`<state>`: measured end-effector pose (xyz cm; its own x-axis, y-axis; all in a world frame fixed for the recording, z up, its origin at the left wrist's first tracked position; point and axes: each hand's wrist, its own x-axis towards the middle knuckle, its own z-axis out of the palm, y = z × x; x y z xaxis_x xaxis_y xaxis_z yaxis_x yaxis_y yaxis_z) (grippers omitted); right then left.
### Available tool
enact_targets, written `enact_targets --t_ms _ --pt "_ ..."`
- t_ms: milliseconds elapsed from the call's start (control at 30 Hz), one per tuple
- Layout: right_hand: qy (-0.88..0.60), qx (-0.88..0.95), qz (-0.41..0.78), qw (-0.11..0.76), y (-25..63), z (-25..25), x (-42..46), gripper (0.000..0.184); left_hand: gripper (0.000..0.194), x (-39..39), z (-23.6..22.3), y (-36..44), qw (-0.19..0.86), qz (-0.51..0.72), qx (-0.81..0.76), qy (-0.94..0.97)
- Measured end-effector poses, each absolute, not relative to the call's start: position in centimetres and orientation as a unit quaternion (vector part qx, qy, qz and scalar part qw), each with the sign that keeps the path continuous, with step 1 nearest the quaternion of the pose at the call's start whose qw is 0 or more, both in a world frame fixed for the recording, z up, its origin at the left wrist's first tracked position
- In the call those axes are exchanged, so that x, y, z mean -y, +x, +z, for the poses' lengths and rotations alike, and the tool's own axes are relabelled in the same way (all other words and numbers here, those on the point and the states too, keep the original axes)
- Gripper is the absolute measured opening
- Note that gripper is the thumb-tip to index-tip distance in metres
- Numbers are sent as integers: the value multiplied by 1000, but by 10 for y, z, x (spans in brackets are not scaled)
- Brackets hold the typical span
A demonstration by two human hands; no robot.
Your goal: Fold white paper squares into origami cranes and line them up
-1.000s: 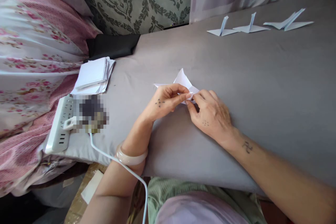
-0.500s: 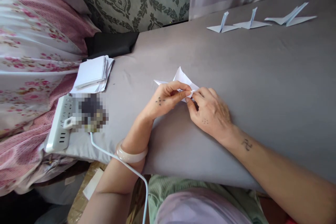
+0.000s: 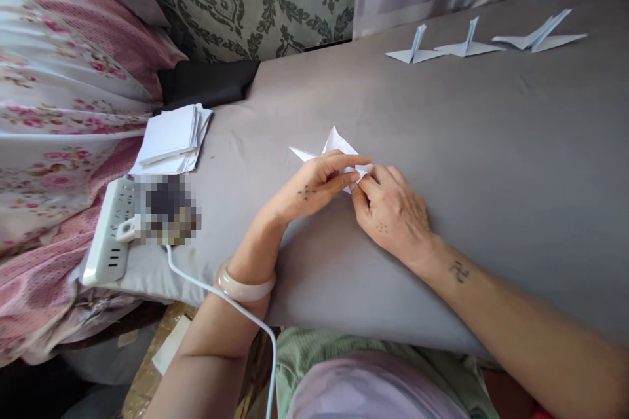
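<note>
A partly folded white paper [image 3: 340, 143] is between my hands, over the middle of the grey-covered surface. One thin point of it sticks out to the left and a wider flap stands up behind my fingers. My left hand [image 3: 319, 186] has its thumb on a small white tip of the paper, with the forefinger stretched above it. Closed on the right side of the same paper is my right hand [image 3: 393, 209], thumb and forefinger pinching near that tip. My fingers hide much of the folds.
Three folded paper birds [image 3: 415, 46] stand in a row at the back right. To the left lie a stack of white paper [image 3: 170, 137], a black cloth-like item [image 3: 209, 82] and a power strip [image 3: 111, 232]. A white cable [image 3: 236, 308] crosses my left forearm.
My left hand has shifted slightly right, and its forefinger has straightened out over the paper's small tip. The right hand stays almost in place, still pinching the paper.
</note>
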<state>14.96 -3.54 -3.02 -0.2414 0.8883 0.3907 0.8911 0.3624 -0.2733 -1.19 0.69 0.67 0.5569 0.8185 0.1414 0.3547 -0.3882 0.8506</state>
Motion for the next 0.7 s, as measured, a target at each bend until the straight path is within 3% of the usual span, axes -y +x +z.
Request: enact_targets --t_ms 700 --pt "-561 788 -1 253 150 -29 36 32 22 -6 11 -11 420 311 -360 773"
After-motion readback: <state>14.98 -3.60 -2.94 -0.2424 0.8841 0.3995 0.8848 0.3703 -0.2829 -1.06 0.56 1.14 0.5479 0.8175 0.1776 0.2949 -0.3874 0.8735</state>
